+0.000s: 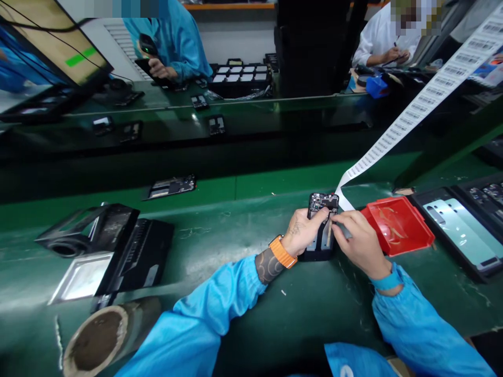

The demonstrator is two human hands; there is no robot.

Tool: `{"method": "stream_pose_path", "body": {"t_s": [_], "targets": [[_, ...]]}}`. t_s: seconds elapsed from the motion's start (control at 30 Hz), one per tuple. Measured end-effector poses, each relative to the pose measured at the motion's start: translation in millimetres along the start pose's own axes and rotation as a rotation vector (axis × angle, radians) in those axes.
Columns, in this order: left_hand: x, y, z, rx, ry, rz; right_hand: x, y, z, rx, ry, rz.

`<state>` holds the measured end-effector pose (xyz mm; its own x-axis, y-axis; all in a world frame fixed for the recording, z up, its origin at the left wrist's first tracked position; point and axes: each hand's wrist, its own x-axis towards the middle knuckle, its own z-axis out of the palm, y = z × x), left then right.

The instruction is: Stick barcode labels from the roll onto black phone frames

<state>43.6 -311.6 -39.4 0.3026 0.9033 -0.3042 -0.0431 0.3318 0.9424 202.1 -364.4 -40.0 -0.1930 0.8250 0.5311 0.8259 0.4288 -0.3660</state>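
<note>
An opened phone body (324, 200), its circuit board and inner parts exposed, is gripped along its left side by my left hand (303, 229). The thumb lies across the board. My right hand (359, 242) is at the phone's right edge, with thumb and finger pinched together; whatever may be between those fingertips is too small to make out. Just behind the phone, the lower end of a long strip of barcode labels (404, 125) hangs down to the bench. A red bin (417, 245) with a few thin scraps in it stands to the right of my right hand.
At the right lies a dark tray (466, 269) with pale green phone panels. On the left are a black device (137, 251) and a tape roll (123, 327). Another opened phone (173, 186) rests farther back. Across the conveyor, a co-worker in blue (184, 42) holds a scanner.
</note>
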Motion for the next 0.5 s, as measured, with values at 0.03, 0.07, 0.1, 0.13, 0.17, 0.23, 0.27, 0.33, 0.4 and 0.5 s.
{"method": "stream_pose_path", "body": {"t_s": [0.03,0.07,0.1,0.13,0.17,0.23,0.27,0.33,0.4,0.5], "targets": [[-1.0,1.2,0.0,0.066,0.004,0.026,0.0,-0.3,-0.1,0.002,-0.008,0.004],[-1.9,2.7,0.0,0.124,0.008,0.054,0.1,-0.7,-0.4,0.006,-0.011,0.010],[-2.8,4.2,-0.1,0.167,0.011,0.080,0.2,-1.2,-0.7,0.010,-0.005,0.019],[-3.5,5.4,-0.2,0.195,0.013,0.102,0.2,-1.6,-1.0,0.012,0.006,0.028],[-3.9,6.2,-0.3,0.211,0.014,0.117,0.3,-1.9,-1.1,0.013,0.022,0.036],[-3.9,6.0,-0.4,0.210,0.012,0.121,0.1,-2.5,-0.5,0.010,0.048,0.042],[-3.5,5.3,-0.3,0.199,0.014,0.115,0.0,-2.8,0.1,0.006,0.049,0.039],[-2.7,3.4,0.0,0.181,0.029,0.103,-0.3,-3.5,1.2,0.005,0.030,0.030],[-2.4,2.2,0.1,0.169,0.041,0.094,-0.3,-4.3,1.5,0.013,0.014,0.036],[-3.9,2.4,-0.4,0.207,0.028,0.113,0.0,-4.0,0.3,0.049,0.002,0.077]]}}
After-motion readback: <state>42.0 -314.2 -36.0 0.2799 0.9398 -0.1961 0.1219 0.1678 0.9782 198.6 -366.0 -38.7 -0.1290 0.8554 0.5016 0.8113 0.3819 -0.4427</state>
